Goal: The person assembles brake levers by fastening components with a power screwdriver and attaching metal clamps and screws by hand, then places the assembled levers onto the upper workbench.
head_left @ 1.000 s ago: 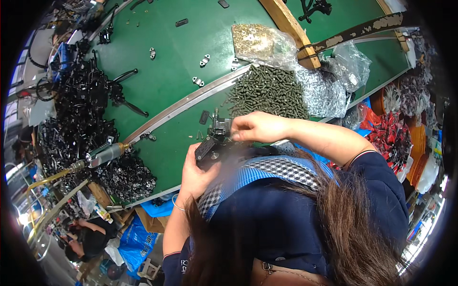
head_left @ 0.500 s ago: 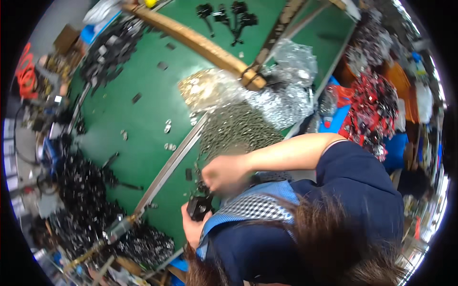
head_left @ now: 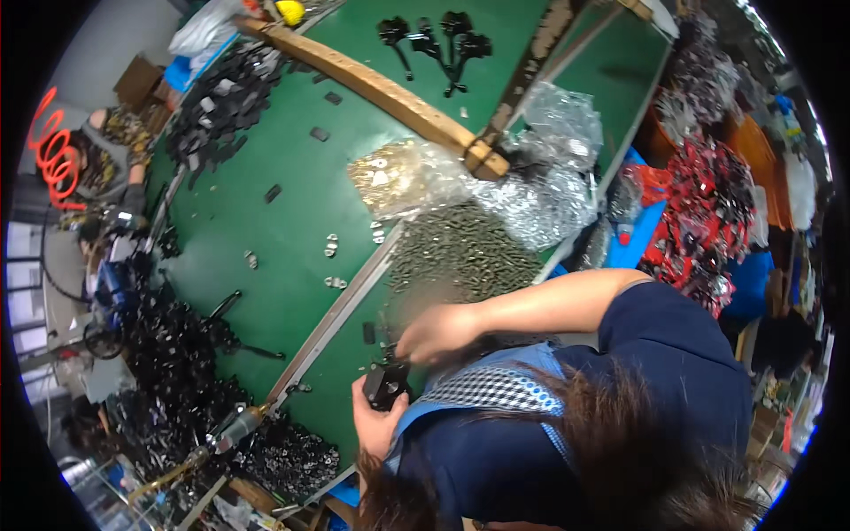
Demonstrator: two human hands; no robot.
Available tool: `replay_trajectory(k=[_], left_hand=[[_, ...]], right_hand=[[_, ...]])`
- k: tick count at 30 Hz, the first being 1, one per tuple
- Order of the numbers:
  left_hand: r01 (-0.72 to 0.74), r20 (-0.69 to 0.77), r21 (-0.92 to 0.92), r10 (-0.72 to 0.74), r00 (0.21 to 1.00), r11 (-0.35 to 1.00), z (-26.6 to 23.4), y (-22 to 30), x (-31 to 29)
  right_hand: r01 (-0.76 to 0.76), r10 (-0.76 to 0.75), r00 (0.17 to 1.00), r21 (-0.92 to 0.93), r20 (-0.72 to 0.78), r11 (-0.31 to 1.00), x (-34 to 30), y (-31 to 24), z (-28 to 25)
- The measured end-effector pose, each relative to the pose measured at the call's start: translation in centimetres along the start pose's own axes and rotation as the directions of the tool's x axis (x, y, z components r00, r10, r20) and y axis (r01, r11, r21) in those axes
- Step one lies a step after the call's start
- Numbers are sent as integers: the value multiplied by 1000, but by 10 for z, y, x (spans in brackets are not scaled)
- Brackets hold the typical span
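Observation:
Low in the middle, my left hand [head_left: 375, 427] is wrapped round a black block-shaped part [head_left: 386, 389] with a round hole in its face. My right hand [head_left: 441, 331] is just above that part, its fingers curled together and pointing down at its upper end. Whatever those fingers pinch is too small or blurred to make out. Beyond my right hand spreads a heap of small dark screw-like pins [head_left: 469, 250]. A flat black piece [head_left: 369, 333] lies on the green tabletop [head_left: 292, 221] to the left of my right hand.
A metal strip [head_left: 341, 305] and a wooden bar [head_left: 381, 88] cross the table. Bags of gold [head_left: 381, 180] and silver [head_left: 553, 208] small parts lie beyond the pins. Black parts [head_left: 168, 354] are heaped at left, red parts [head_left: 699, 203] at right. Another person's arm [head_left: 135, 155] shows far left.
The whole view has shifted slightly, so everything sits lower and further right. My right hand stays over the black part, its fingers close to the part's top; my left hand keeps its hold.

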State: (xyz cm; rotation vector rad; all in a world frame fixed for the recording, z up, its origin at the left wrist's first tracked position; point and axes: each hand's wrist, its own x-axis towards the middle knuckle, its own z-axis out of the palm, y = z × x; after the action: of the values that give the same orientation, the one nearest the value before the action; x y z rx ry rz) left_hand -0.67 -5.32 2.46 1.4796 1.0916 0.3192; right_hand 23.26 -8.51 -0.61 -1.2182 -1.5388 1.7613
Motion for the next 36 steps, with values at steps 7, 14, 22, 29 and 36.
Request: replay_trajectory(k=[7, 14, 22, 29, 36], left_hand=[[8, -218, 20, -3, 976, 1000, -42, -17, 52], [-87, -419, 448, 295, 859, 890, -89, -90, 148], [34, -654, 131, 61, 754, 991, -98, -134, 177], [255, -729, 477, 215, 650, 841, -61, -55, 139], [-45, -650, 345, 273, 710, 937, -38, -23, 150]], right_hand=[[5, -62, 858, -114, -510, 993, -3, 27, -32], [78, 203, 666, 338, -717, 938, 14, -1, -105], [272, 460, -146, 411, -876, 870, 70, 19, -335], [-622, 387, -112, 368, -915, 691, 91, 73, -423], [151, 343, 246, 386, -906, 910, 83, 84, -444]])
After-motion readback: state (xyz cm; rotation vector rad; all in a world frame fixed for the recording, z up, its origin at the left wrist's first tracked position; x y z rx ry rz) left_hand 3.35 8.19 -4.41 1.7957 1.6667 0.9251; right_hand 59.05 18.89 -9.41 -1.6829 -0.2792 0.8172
